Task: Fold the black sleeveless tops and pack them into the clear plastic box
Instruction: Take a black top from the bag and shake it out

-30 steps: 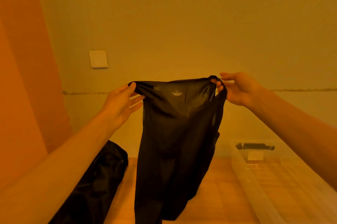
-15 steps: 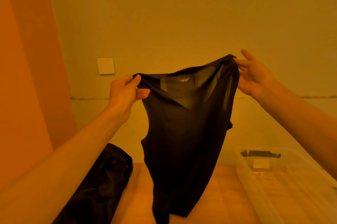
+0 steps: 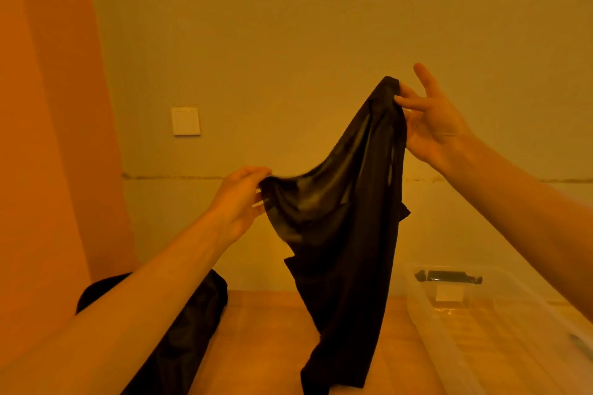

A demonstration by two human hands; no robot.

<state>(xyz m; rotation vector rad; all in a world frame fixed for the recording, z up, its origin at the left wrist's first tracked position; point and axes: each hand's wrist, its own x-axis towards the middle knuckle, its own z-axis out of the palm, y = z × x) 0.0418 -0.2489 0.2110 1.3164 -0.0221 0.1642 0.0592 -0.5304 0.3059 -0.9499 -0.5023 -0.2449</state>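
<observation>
A black sleeveless top (image 3: 343,250) hangs in the air in front of me, tilted, its hem reaching down to the wooden floor. My left hand (image 3: 239,198) pinches one shoulder strap low on the left. Higher up on the right, my right hand (image 3: 430,118) pinches the other strap between thumb and fingers, the remaining fingers spread. The clear plastic box (image 3: 500,330) stands open on the floor at the lower right, with a black latch at its far end. A heap of black tops (image 3: 189,330) lies on the floor at the lower left, partly hidden by my left forearm.
A plain wall stands close ahead with a white switch plate (image 3: 185,121). An orange panel (image 3: 48,137) fills the left side. Bare wooden floor (image 3: 266,340) shows between the heap and the box.
My right hand has lifted its strap higher and to the right, while my left hand has dropped lower. The top now hangs slanted instead of level.
</observation>
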